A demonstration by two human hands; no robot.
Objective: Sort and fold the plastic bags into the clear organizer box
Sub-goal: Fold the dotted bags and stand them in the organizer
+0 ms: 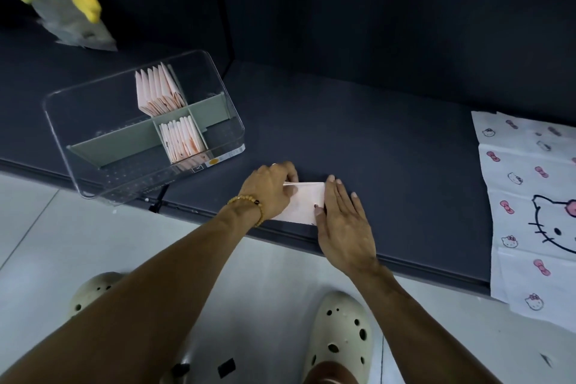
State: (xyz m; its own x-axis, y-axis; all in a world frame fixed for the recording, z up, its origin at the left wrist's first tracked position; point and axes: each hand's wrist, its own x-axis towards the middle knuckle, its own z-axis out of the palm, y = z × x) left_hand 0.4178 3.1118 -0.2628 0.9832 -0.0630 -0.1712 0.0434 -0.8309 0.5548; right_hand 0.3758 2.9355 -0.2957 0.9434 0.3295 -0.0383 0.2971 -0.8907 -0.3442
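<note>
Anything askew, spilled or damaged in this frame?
The clear organizer box sits skewed, its near corner jutting past the dark platform's front edge over the floor. Nothing looks spilled or damaged; both stacks of folded bags stand neatly in their compartments.

Home interior, dark low platform (374, 140), pale tiled floor (274, 274), foam clogs (339, 333)

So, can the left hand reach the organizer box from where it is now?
Probably yes. The left hand holds the folded bag just right of the box, with only bare dark surface between them, and the box is open on top.
</note>
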